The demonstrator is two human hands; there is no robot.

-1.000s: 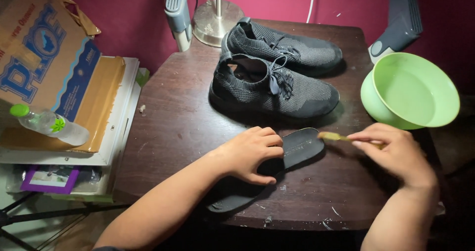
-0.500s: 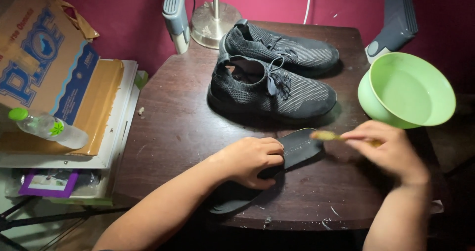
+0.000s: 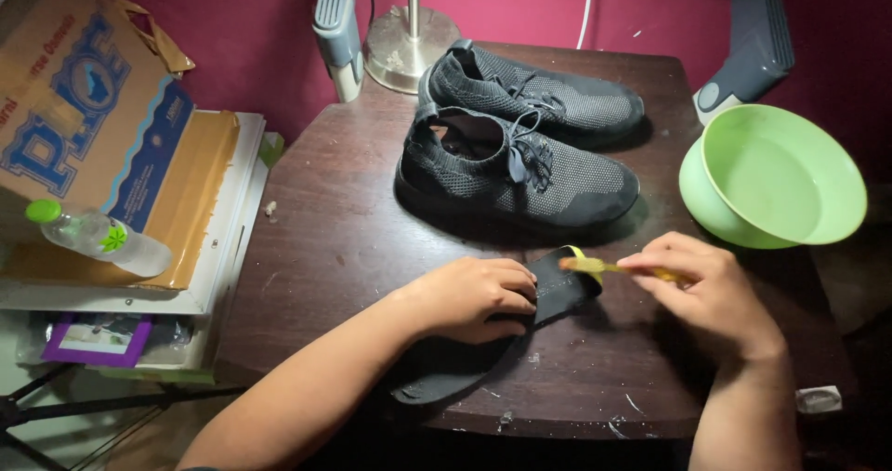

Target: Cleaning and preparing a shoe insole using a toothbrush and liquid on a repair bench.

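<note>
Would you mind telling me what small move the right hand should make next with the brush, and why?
Probably draw the yellow brush back along the black insole toward the left hand. The right hand holds the bristles at the insole's far tip, while the left hand presses its middle flat on the table, so the stretch between looks unbrushed.

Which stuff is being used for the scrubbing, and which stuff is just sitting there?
Being used:
left hand pressing down the dark insole
right hand holding the yellow brush
two dark shoes close by

Just sitting there:
green bowl
lamp base
water bottle
cardboard box
</note>
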